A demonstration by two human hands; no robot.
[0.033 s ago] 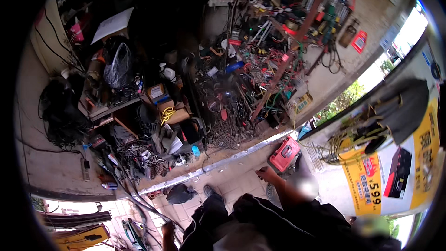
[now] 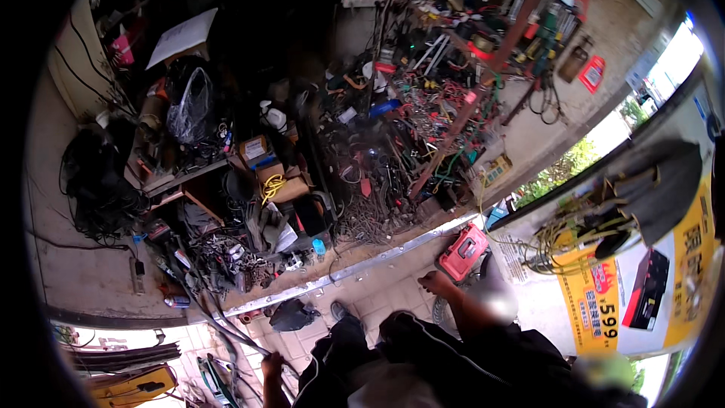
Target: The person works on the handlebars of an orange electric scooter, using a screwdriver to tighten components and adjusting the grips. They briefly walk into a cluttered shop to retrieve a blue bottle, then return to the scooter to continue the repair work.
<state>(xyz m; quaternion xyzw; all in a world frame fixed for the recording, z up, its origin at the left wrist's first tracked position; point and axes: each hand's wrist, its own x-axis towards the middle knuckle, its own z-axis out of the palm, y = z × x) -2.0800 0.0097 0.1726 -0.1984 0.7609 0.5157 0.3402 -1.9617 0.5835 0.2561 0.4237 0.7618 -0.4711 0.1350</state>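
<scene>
Low in the view, my left hand [image 2: 273,367] hangs with its fingers curled in, beside a bundle of dark cables [image 2: 228,329]. Whether it grips anything is too small and dark to tell. My right hand [image 2: 433,284] is held out over the paved floor, fingers loosely closed, and nothing shows in them. Just beyond it lies a red plastic case [image 2: 463,252] with a handle, apart from the hand. My dark shoe [image 2: 340,310] stands on the paving before the workbench edge [image 2: 355,272].
The workbench is heaped with hand tools [image 2: 442,106], wires and metal parts [image 2: 362,219]. Left of them are an open cardboard box [image 2: 291,187], a yellow cord [image 2: 273,187] and black cables [image 2: 98,181]. Coiled hose [image 2: 551,245] hangs by a yellow-and-white banner [image 2: 589,302]. A dark bag [image 2: 293,316] lies below the bench.
The view has shifted slightly, so the bench's right side and the banner sit a little farther right. My left hand appears slightly higher; my right hand has barely moved.
</scene>
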